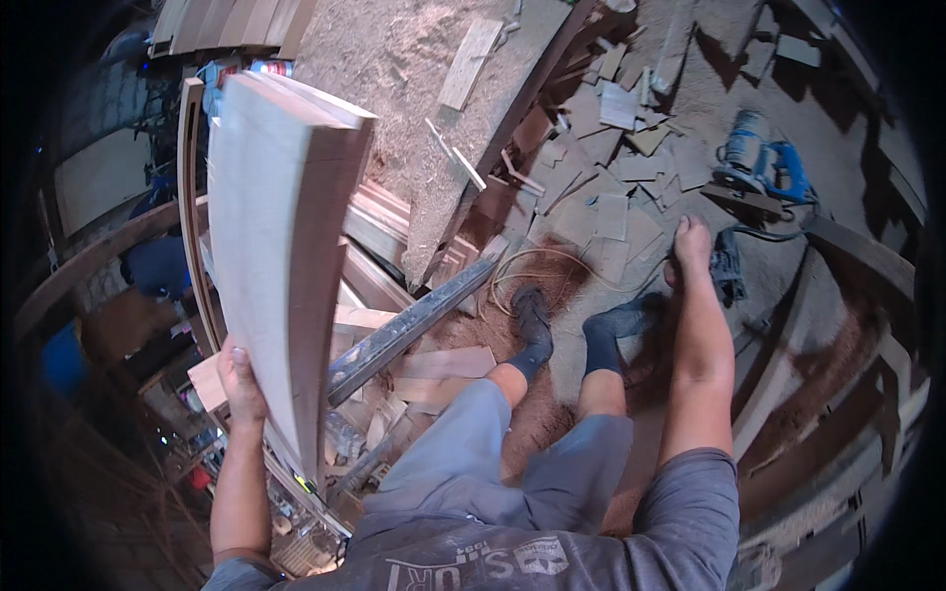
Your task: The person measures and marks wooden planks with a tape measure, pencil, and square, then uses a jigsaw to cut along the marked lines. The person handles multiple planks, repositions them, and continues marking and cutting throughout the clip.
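My left hand (239, 379) grips the near end of a long, curved wooden plank (271, 246), holding it on edge so it rises up and away toward the upper left. My right hand (691, 244) hangs down at my side with the fingers curled, holding nothing, just left of a dark power tool (729, 268) on the floor. My feet in dark socks (532, 325) stand on reddish sawdust between the two arms.
A blue power tool (759, 163) lies at the upper right. Wood offcuts (601, 187) and sawdust cover the floor. A long metal bar (414, 325) slants across by my left leg. Curved wooden frames (192, 217) and stacked boards stand at the left.
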{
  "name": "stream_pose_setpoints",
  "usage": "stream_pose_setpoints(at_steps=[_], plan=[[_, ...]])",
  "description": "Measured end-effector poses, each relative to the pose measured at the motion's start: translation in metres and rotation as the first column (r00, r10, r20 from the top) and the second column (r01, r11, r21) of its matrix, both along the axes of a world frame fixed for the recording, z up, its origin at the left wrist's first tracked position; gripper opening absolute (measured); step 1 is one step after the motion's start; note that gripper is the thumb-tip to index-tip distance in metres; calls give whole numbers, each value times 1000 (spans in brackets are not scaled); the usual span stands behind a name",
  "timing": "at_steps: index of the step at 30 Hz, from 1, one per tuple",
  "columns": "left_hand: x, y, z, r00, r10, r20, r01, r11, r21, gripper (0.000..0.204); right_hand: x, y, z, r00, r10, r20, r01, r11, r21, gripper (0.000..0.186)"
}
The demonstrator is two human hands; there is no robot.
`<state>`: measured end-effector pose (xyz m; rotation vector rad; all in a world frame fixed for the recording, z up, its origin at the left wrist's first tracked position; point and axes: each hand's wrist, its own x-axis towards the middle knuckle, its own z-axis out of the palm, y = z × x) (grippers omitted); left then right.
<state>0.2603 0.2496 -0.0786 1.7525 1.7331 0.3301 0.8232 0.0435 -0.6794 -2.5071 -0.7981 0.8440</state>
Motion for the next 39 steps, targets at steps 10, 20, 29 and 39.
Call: stream_pose_setpoints(at_steps=[10,20,29,39], plan=[[17,1,-1,999,-10,-33,11,999,30,90,14,-55,-19,993,38,-112,-87,878,-470,73],[43,-6,11,965,-109,-238,149,976,159,64,-118,-135,229,657,-729,191,741,671,15,60],[56,-2,26,949,-51,-310,123,968,218,81,-183,-75,495,485,-420,-767,860,391,329,17],[73,-12,14,964,62,-258,31,940,340,55,-180,-38,737,952,175,-250,42,737,675,43]])
